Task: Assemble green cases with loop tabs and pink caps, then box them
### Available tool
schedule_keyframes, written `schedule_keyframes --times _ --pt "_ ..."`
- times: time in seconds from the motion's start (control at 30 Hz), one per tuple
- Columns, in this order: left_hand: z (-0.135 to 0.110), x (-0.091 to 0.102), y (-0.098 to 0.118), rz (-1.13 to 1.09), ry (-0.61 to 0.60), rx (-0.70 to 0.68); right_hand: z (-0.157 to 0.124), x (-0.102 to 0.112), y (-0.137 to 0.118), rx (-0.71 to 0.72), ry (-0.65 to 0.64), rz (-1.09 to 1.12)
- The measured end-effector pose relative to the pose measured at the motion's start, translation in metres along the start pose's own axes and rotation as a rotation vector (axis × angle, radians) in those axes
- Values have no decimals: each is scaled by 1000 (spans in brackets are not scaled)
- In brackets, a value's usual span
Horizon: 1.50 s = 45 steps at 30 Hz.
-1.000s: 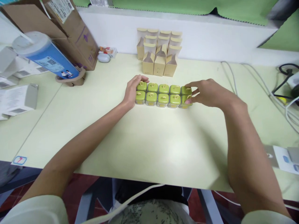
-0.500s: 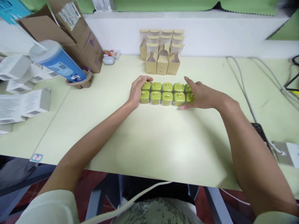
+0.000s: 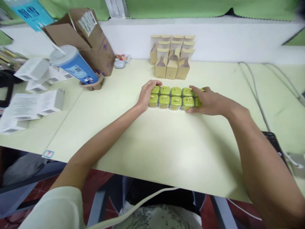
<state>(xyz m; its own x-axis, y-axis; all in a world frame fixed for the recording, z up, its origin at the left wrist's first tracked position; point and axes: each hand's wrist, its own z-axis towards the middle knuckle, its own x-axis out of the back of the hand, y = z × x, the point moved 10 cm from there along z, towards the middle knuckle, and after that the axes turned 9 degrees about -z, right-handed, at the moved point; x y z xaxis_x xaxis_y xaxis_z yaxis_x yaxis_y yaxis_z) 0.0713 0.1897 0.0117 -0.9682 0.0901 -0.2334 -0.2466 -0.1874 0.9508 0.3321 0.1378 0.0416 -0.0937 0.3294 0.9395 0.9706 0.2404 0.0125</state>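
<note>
Several small clear square jars [image 3: 175, 102] with glossy green lids stand upright in two rows, side by side on the table. My left hand [image 3: 147, 95] is curved around the left end of the rows, fingers along the back and palm against the side. Around the right end wraps my right hand [image 3: 208, 100], with one finger over the back-row lids and the thumb low at the front. It partly hides the rightmost jars. Yellow shows inside the front jars, but I cannot make out what it is.
Behind the jars, several open tan boxes [image 3: 172, 68] stand against the wall. To the left are a blue canister [image 3: 79, 68], a large cardboard box [image 3: 102, 47] and several white boxes [image 3: 35, 103]. A phone [image 3: 275, 144] and a cable [image 3: 254, 86] lie on the right.
The view has swung left, so everything appears further right. A finger of my right hand has come down onto the back-row lids. The jars keep their two-row arrangement.
</note>
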Motion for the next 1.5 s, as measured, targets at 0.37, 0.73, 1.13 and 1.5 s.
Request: schedule_keyframes --times 0.37,0.73,1.13,1.5 --pt "-1 2 2 -12 13 -23 -3 2 0 0 -3 10" --pt "-1 4 3 -13 15 -47 -4 2 -1 5 -8 47" --pt "-13 17 8 127 48 -137 -3 1 -1 7 -36 50" --pt "-66 5 8 299 -149 -28 -24 -10 12 47 284 510"
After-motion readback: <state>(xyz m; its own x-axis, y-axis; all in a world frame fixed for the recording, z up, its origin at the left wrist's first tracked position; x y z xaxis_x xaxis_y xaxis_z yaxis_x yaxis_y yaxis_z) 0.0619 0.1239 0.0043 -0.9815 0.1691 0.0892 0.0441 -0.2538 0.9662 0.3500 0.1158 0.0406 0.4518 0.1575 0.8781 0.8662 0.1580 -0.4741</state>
